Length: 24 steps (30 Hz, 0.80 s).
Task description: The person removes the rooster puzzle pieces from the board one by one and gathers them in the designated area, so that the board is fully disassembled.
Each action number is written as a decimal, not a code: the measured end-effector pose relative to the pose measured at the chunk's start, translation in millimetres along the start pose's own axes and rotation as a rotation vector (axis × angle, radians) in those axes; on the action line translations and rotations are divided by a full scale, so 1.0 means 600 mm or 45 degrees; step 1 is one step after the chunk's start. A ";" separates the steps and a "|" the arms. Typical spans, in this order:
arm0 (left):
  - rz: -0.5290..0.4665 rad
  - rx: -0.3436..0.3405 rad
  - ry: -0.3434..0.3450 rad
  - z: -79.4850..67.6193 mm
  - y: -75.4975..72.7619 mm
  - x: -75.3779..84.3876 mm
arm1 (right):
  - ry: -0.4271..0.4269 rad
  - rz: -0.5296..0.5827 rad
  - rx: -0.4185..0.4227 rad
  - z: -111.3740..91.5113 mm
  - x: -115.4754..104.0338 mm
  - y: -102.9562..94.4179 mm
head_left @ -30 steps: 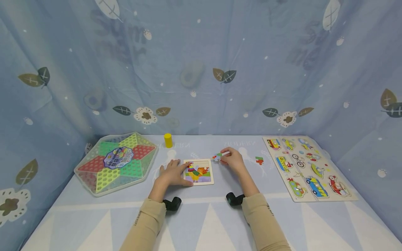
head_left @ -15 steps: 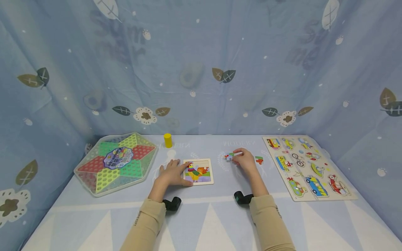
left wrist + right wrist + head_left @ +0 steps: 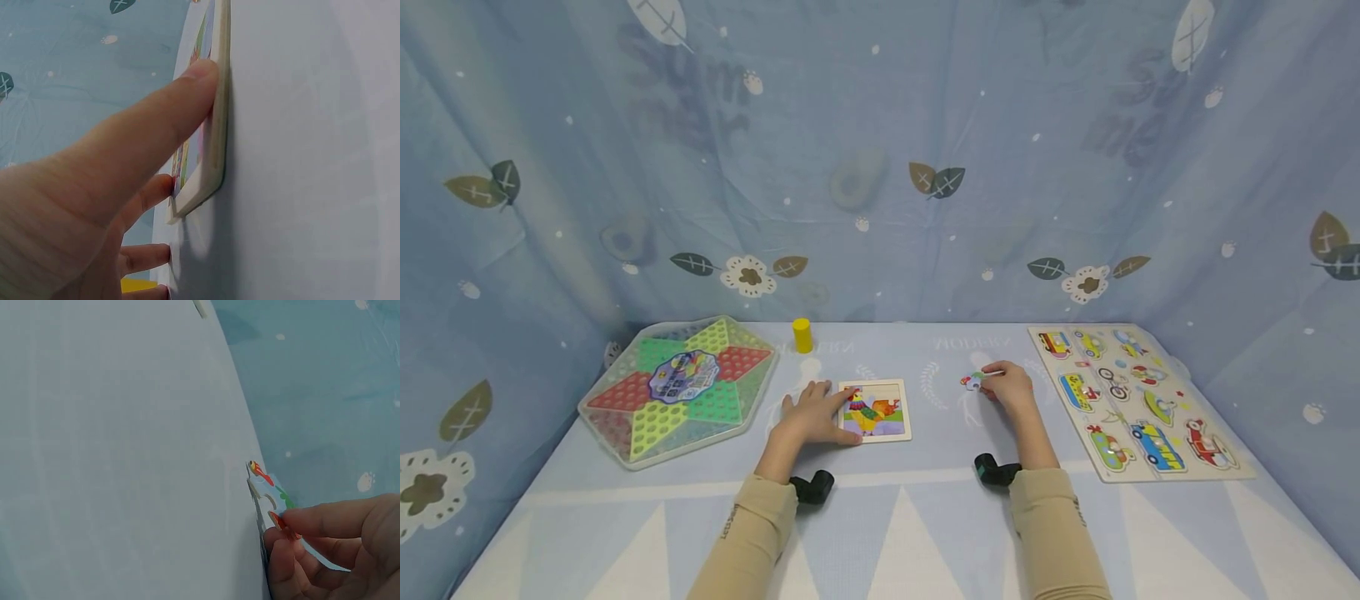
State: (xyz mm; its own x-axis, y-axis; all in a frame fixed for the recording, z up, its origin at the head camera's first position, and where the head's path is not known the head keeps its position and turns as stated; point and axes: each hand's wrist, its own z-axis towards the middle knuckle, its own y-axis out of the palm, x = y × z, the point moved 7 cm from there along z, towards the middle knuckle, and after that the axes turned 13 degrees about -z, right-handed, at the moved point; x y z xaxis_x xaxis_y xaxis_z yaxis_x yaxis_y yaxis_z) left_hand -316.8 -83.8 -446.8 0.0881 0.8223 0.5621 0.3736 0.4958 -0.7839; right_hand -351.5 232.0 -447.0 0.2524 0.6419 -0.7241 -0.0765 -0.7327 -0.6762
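One blue puzzle piece (image 3: 972, 381), pinched by the fingers of the right hand (image 3: 1011, 388) below and right of mid-picture, is best held lightly by its edges, while the puzzle tray (image 3: 906, 411) at lower centre is steadied by the left hand (image 3: 811, 415), its fingers spread.

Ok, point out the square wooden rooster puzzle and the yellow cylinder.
Square wooden rooster puzzle (image 3: 869, 414): head view, on the printed rooster's body.
Yellow cylinder (image 3: 802, 337): head view, on its curved side.
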 end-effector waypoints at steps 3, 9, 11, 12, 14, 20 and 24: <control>0.003 0.000 0.001 0.000 0.000 0.000 | 0.031 -0.032 0.019 0.001 0.010 -0.008; -0.005 0.002 0.002 0.001 0.000 0.000 | 0.086 -0.044 0.024 0.000 0.025 -0.020; -0.007 0.001 0.002 0.001 0.001 0.000 | 0.099 -0.051 0.028 -0.001 0.029 -0.024; -0.008 0.001 0.001 0.001 0.001 0.000 | 0.101 -0.062 0.036 -0.001 0.030 -0.027; -0.013 0.002 0.000 0.000 0.001 0.000 | 0.102 -0.081 0.053 -0.001 0.031 -0.032; -0.017 0.003 -0.005 0.000 0.000 0.000 | 0.093 -0.144 0.088 0.000 0.033 -0.039; -0.023 0.006 -0.003 -0.001 0.000 0.001 | 0.096 -0.172 0.108 -0.001 0.032 -0.037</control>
State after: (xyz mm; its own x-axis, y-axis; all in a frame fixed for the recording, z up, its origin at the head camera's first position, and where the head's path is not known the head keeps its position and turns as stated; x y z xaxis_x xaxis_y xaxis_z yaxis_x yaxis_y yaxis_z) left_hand -316.2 -83.6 -446.2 0.0789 0.8138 0.5757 0.3707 0.5122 -0.7748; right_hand -344.3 260.5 -446.0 0.3370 0.7123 -0.6157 -0.1175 -0.6170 -0.7782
